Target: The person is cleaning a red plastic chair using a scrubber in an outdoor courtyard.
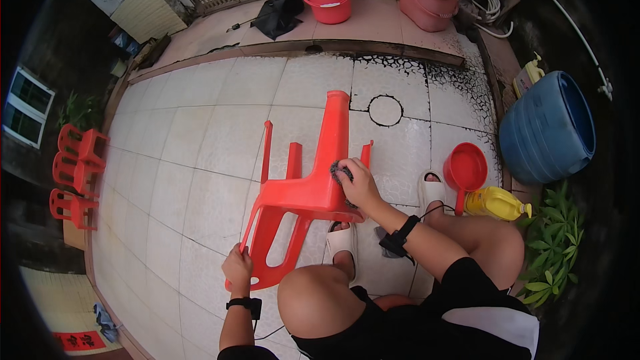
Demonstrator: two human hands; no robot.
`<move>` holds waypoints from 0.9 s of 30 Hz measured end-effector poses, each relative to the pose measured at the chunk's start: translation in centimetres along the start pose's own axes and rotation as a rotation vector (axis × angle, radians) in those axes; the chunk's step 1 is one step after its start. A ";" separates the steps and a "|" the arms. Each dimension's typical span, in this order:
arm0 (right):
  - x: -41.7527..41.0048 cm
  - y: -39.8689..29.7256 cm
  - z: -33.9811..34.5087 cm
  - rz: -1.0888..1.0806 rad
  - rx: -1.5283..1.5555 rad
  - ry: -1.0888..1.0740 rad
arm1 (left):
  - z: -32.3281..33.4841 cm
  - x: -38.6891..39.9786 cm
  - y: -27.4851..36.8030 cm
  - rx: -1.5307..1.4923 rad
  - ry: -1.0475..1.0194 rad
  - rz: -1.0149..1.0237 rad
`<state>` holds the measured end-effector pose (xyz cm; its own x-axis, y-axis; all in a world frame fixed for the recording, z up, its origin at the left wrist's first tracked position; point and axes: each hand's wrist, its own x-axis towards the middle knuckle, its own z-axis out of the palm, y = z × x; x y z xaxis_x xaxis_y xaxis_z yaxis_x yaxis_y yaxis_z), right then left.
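Note:
A red plastic chair (300,192) lies tipped over on the tiled floor before my knees, its legs pointing away from me. My left hand (238,265) grips the edge of its backrest, near the top. In my right hand (359,185) is a dark steel-wool scourer (341,172), pressed against the chair by the base of one leg. My fingers cover part of the scourer. Each wrist wears a black strap with a small device.
To my right are a red dipper (465,166), a yellow pump bottle (495,203) on its side, a blue barrel (542,127) and a leafy plant (550,245). A red bucket (327,2) and a pink tub (427,2) stand on the far step. Several red chairs (75,207) line the left wall.

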<state>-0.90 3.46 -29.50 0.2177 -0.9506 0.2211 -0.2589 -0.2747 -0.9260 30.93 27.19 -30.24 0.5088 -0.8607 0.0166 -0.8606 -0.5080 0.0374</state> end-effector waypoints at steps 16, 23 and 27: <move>14.9 6.6 -2.4 0.152 -0.106 0.188 | -0.6 -0.1 0.9 -0.013 -0.031 0.011; 16.6 6.8 -2.5 0.049 -0.209 0.142 | -0.3 0.0 1.1 -0.013 -0.011 0.008; 15.5 6.6 -2.2 -0.197 -0.190 -0.011 | 0.0 0.0 0.4 -0.002 -0.018 -0.014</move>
<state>-1.31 -13.45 -31.54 0.2915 -0.8749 0.3867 -0.3823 -0.4771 -0.7913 30.56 26.99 -30.27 0.5205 -0.8539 -0.0017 -0.8532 -0.5201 0.0397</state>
